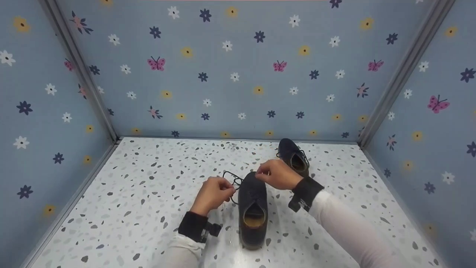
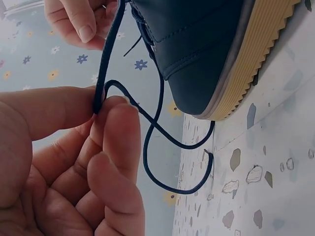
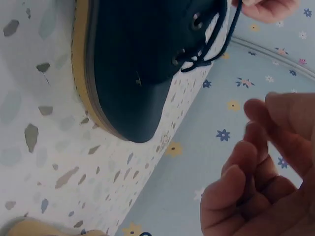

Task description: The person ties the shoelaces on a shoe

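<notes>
A dark navy lace-up shoe (image 1: 253, 236) stands on the floor, its toe pointing away from me. At its left side, my left hand (image 1: 212, 196) pinches a dark shoelace (image 2: 109, 54) between thumb and forefinger. The lace loops down past the fingers and trails by the toe in the left wrist view. My right hand (image 1: 277, 175) hovers over the toe in the head view, its fingers loosely bent with nothing between them. The right wrist view shows two eyelets and the lace at the shoe's throat (image 3: 199, 22).
Behind the right hand stands a second dark shoe (image 1: 287, 147), partly covered by that hand and close to the back wall. The speckled white floor (image 1: 148, 223) is bounded by blue flowered panels (image 1: 223, 74) at the back and both sides.
</notes>
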`<control>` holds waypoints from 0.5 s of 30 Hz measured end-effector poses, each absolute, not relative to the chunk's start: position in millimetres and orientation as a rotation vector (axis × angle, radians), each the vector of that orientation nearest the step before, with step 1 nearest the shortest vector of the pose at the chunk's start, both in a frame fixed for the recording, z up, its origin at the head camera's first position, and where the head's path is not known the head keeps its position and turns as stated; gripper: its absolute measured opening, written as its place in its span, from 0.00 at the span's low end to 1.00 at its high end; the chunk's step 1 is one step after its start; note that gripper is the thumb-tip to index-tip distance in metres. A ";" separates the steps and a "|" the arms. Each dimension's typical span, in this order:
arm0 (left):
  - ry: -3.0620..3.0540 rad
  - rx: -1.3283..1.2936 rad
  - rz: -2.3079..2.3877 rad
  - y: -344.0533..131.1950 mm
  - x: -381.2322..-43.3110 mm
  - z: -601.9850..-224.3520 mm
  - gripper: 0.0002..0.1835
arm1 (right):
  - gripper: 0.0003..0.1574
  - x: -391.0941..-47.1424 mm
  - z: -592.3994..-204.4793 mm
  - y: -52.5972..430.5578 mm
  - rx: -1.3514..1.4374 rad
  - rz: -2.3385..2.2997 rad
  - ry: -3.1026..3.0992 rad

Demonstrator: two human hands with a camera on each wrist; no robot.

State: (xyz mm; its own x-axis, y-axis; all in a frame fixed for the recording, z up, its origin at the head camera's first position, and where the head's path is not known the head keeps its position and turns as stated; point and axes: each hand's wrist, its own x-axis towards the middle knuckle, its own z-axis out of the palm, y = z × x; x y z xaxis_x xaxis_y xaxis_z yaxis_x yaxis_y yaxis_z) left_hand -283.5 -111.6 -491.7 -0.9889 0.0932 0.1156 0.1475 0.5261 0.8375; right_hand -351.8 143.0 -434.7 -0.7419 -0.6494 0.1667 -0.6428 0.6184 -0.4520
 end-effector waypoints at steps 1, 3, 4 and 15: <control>-2.691 -0.214 -1.493 -111.7 -283.7 -491.7 0.04 | 0.10 -349.6 -436.3 141.5 -1.157 -0.770 2.795; -2.687 -0.217 -1.503 -112.0 -283.7 -491.4 0.04 | 0.09 -344.8 -439.3 137.6 -1.219 -0.749 2.756; -2.688 -0.208 -1.513 -112.1 -283.6 -491.1 0.04 | 0.09 -342.0 -440.3 135.1 -1.235 -0.737 2.734; -2.702 -0.173 -1.539 -112.0 -283.1 -489.7 0.06 | 0.09 -321.9 -450.7 112.5 -1.435 -0.576 2.544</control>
State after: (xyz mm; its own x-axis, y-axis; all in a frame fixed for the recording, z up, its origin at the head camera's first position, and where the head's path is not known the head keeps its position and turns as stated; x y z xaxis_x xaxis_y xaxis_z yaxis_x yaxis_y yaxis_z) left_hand -283.1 -112.0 -489.7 -0.9935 0.0828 0.0786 0.1098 0.5056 0.8558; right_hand -321.9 112.5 -450.7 -0.5251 -0.8498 0.0455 -0.7865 0.4642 -0.4074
